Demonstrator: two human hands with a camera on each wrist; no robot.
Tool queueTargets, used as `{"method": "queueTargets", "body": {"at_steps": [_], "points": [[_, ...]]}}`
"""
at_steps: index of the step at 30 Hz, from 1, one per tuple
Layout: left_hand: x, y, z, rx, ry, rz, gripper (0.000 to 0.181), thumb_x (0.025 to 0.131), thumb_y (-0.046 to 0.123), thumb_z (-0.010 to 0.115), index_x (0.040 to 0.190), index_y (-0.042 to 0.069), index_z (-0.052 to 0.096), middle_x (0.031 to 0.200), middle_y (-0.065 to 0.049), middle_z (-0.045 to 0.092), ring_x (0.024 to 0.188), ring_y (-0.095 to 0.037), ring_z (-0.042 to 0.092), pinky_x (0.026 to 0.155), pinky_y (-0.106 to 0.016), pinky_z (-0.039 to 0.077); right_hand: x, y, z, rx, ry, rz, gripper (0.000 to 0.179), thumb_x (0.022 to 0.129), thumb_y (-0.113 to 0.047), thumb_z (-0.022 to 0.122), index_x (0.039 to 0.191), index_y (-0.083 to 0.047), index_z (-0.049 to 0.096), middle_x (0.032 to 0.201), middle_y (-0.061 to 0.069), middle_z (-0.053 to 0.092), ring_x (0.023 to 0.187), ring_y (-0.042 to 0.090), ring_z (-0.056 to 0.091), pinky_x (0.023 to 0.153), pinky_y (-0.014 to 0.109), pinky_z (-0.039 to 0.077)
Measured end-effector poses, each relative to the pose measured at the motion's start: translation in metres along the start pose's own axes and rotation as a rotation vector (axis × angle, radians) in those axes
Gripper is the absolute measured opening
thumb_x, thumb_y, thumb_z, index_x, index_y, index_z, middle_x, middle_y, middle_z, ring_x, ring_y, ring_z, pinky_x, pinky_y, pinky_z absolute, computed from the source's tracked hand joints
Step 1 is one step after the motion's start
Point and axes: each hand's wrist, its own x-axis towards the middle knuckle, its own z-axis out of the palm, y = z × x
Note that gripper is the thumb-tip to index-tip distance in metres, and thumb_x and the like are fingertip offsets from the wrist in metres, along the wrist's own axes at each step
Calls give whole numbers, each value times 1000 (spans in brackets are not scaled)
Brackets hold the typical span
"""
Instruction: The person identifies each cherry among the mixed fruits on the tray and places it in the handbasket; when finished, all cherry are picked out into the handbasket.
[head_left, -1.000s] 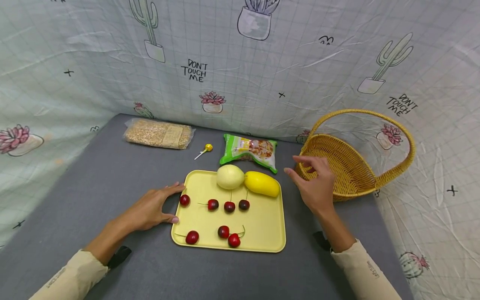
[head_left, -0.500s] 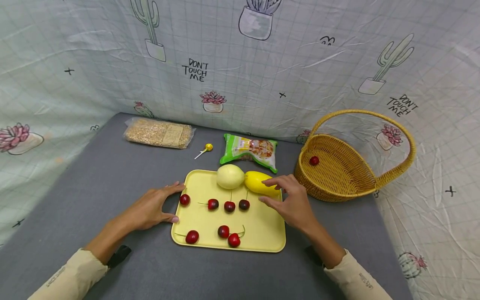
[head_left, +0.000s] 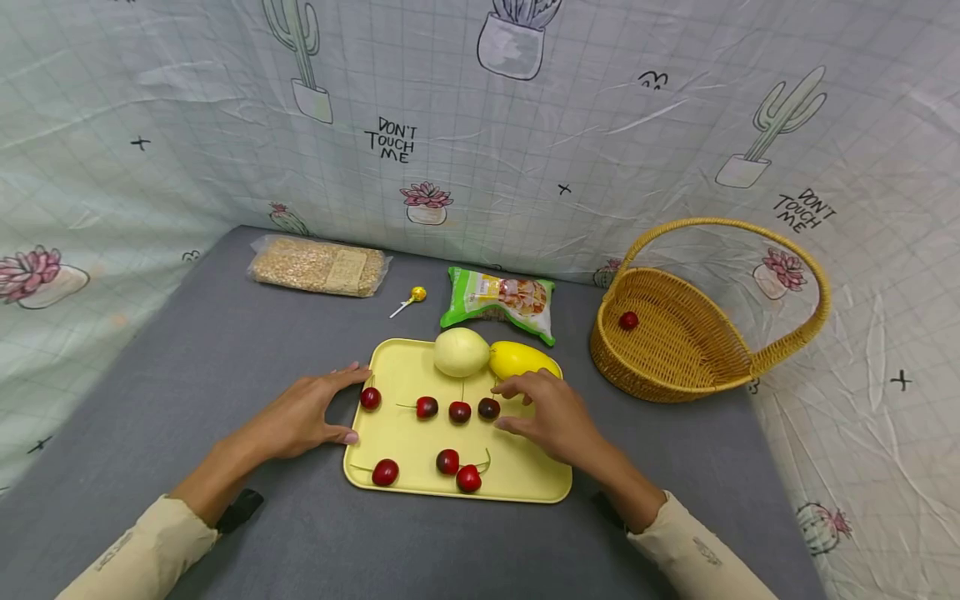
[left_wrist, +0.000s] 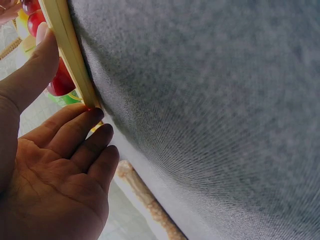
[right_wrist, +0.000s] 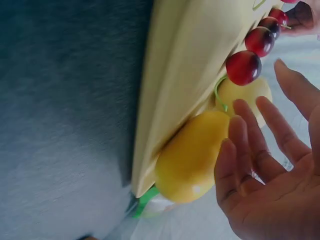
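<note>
A pale yellow tray (head_left: 525,467) carries several dark red cherries, a yellow mango-like fruit (head_left: 517,358) and a pale round fruit (head_left: 460,352). At its left edge my left hand (head_left: 303,417) rests with thumb and fingertips against the rim, beside one cherry (head_left: 371,398). My right hand (head_left: 555,421) hovers over the tray's right side, holding nothing. Its thumb and index finger are spread near the rightmost cherry (head_left: 489,408); in the right wrist view a gap shows between fingers and cherry (right_wrist: 243,67). A single cherry (head_left: 628,320) lies inside the wicker basket (head_left: 667,350).
The basket's tall handle (head_left: 813,325) arches up at the right. Behind the tray lie a green-and-white snack bag (head_left: 502,300), a yellow lollipop (head_left: 417,294) and a clear bag of grains (head_left: 318,267). A printed cloth (head_left: 480,150) hangs behind the grey table (head_left: 187,350).
My right hand has moved from the basket's edge leftward and down over the tray to the rightmost cherry. One cherry has come into view in the basket. My left hand has stayed put.
</note>
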Motion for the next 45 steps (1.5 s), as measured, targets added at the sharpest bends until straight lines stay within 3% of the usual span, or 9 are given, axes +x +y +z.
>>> {"method": "queueTargets", "body": {"at_steps": [13,20,27,39,45], "points": [[0,-1,1,10,2,5,89,79,29,95,154,3,54,159,-31,49,147,-51,49,113,-68,45,11,-15,12,-153,-22,26,34,84,-36,92,112,-19,81,100,-1,75,91,16,58,74,35,50],[1,-1,2,11,2,9,88,79,28,95,154,2,54,159,-32,49,146,-51,50,113,-68,45,13,-14,16,-187,-21,26,31,82,-34,94,106,-19,80,93,-2,72,84,14,53,70,32,46],[1,1,1,14,-7,-4,90,79,27,95,154,2,53,159,-33,47,146,-52,49,113,-69,44,9,-14,15,-160,-20,4,30,83,-26,94,108,-21,79,97,-4,73,86,14,53,70,31,46],[3,6,-1,22,-30,-23,90,80,30,94,155,3,52,161,-32,45,147,-53,47,113,-70,43,-1,-2,-4,-39,143,-162,35,78,-9,96,106,-17,76,103,-1,72,91,16,59,75,29,53],[3,6,0,26,-30,-24,90,79,30,94,155,3,52,161,-32,45,147,-53,46,113,-70,44,-1,3,-20,-48,222,-181,36,78,-11,96,109,-14,78,107,1,72,95,20,61,77,32,54]]}}
